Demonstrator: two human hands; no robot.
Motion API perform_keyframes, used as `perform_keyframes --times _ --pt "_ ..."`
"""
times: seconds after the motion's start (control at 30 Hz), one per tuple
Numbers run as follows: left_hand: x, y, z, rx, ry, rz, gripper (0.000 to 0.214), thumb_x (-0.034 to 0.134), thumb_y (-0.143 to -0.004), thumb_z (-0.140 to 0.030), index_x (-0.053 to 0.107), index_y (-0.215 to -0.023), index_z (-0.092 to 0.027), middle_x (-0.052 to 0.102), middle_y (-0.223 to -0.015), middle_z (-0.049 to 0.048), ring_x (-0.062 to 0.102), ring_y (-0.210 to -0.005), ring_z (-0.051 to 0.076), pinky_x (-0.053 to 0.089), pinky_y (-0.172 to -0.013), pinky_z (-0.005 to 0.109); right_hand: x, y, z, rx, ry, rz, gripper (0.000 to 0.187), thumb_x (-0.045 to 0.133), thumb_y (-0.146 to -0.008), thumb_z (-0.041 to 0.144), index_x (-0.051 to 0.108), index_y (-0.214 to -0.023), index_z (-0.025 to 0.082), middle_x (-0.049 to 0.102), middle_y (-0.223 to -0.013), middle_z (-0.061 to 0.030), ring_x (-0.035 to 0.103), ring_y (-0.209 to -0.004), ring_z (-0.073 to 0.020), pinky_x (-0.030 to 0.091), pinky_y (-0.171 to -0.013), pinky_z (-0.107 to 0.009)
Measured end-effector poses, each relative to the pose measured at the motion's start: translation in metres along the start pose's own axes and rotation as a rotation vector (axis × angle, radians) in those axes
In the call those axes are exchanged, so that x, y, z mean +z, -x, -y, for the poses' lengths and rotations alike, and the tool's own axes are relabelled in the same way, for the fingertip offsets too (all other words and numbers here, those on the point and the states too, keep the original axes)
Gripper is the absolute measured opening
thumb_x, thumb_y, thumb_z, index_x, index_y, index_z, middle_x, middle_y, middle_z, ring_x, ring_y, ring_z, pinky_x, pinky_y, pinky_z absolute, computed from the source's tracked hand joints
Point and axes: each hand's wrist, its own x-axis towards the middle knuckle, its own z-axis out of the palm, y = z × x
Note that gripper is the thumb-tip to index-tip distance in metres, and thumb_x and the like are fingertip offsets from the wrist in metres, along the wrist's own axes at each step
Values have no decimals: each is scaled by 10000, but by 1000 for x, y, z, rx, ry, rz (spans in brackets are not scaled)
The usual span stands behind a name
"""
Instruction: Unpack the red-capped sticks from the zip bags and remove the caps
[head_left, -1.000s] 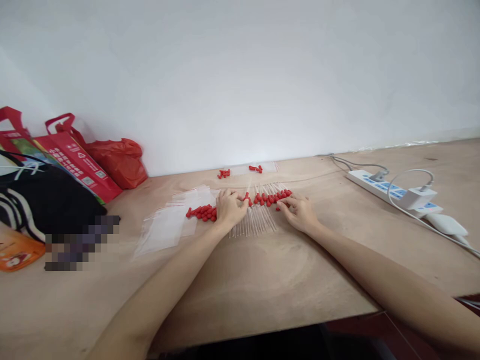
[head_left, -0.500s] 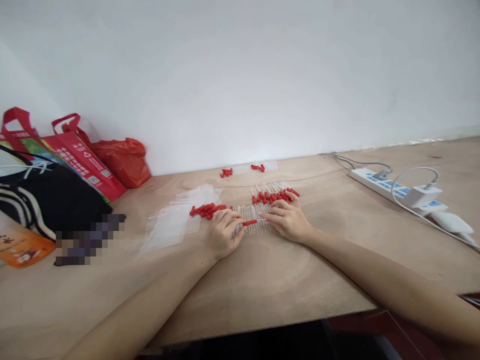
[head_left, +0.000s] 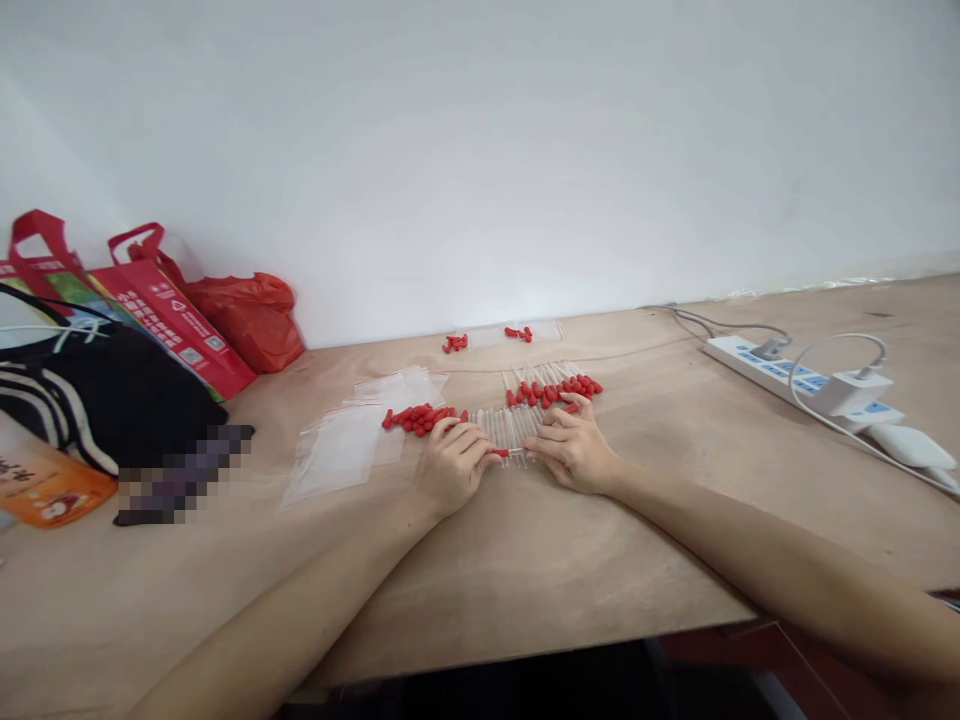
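My left hand and my right hand meet over the near end of a row of clear thin tubes on the wooden table. Between the fingertips of both hands is a small red cap at the end of a clear tube. The left fingers are curled and pinch the cap; the right fingers pinch the tube. A heap of loose red caps lies just beyond my left hand. More red-capped tubes lie beyond my right hand.
Clear plastic bags lie left of the caps. Two small groups of red caps sit by the wall. Red bags and a black striped bag stand at the left. A white power strip with cables lies at the right.
Both hands drew back from the far red caps toward me. They now hold one red cap and a tube together between them at the near end of the row.
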Motion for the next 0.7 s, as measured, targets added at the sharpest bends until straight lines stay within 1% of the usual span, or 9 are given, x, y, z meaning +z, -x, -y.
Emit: perform_keyframes --times 0.13,0.3,0.47,0.57,0.63,0.7 --pt "-3 1 -2 9 -23 34 206 440 -847 -283 579 -719 -201 652 -741 3 575 -833 153 313 -868 355 -2 2 -1 -10 -17 0 210 424 -844 284 632 -833 267 617 -637 30 471 -777 -140 181 -882 -397" --pt "-5 1 -3 -5 -4 59 250 385 -862 -266 563 -701 -198 640 -728 16 575 -814 153 317 -879 362 -1 4 -3 -7 -15 11 204 426 -838 268 630 -849 283 610 -626 36 471 -774 -139 183 -876 -400" --pt "-3 -1 -5 1 19 40 246 372 -858 -235 557 -701 -195 633 -737 21 570 -800 150 339 -866 358 0 3 0 -11 -21 -4 201 428 -838 275 629 -842 273 602 -610 41 471 -762 -132 175 -881 -399" --pt "-4 2 -2 7 32 24 229 384 -849 -217 557 -700 -193 632 -745 21 569 -796 149 355 -854 356 -2 6 -4 -11 -23 -8 207 427 -834 257 633 -832 271 605 -613 40 473 -756 -133 178 -880 -398" --pt "-8 7 6 -36 27 -10 223 391 -843 -219 560 -700 -195 631 -741 25 567 -777 153 385 -811 350 -5 10 -10 39 -11 -10 226 417 -833 244 641 -812 264 612 -629 30 479 -761 -137 175 -884 -400" --pt "-15 13 15 -114 14 -63 206 410 -836 -240 571 -714 -199 631 -733 27 565 -759 160 414 -753 337 -7 14 -18 137 12 -23 247 408 -837 256 651 -793 254 622 -656 15 482 -755 -140 171 -888 -398"
